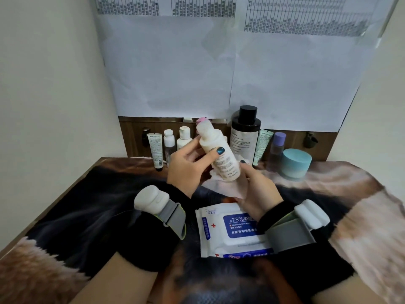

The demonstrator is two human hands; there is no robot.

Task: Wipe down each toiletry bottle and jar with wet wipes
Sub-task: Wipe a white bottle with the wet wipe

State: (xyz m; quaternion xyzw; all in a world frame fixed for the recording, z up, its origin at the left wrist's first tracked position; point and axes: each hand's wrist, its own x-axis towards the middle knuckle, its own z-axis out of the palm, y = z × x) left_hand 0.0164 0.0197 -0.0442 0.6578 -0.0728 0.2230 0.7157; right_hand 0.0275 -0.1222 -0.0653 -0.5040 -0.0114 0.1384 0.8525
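Note:
My left hand [186, 165] grips a small white bottle [219, 154] tilted with its cap up and to the left, thumb across its front. My right hand [256, 187] holds a white wet wipe [221, 185] under the bottle's base, fingertips against the bottle's lower side. Both are raised above the table. A white and blue pack of wet wipes [228, 229] lies flat just below my hands, partly covered by my right wrist.
Along the back stand a white tube [156, 151], two small white bottles [169, 142] [183, 138], a tall dark bottle with black cap [245, 137], a green tube [262, 148], a purple-capped bottle [277, 145] and a teal jar [295, 164]. A patterned cloth [87, 205] covers the table.

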